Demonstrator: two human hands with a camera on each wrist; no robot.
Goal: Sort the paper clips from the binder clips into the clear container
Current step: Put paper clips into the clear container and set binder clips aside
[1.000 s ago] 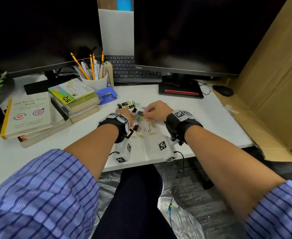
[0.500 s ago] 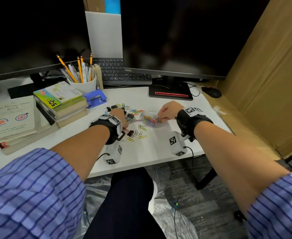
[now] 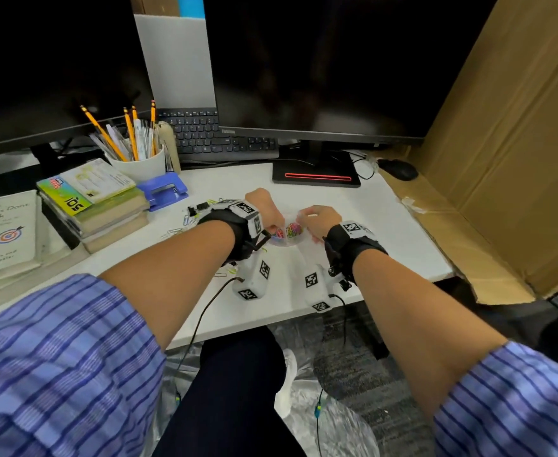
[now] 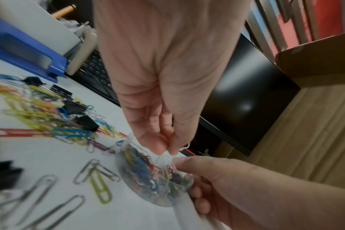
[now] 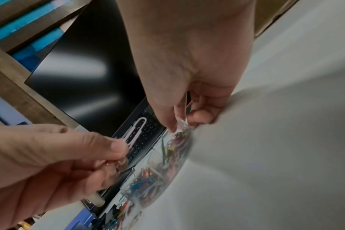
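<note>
Risk on the white desk (image 3: 386, 225) is centring on the clear container (image 4: 154, 183), which is sitting at the near side between the two hands, already well filled. The right hand (image 3: 320, 219) is pinching its right rim and could be tipping it, spilling sorted clips toward the mixed pile (image 4: 49, 121) just left. The left hand (image 3: 264, 209) is pinching one pale paper clip (image 5: 136, 132) above the opening; released off-centre, it is likely glancing off the rim. The clip's long axis is running out from the fingertips, rounded end pointing far, toward the keyboard (image 3: 205, 136).
</note>
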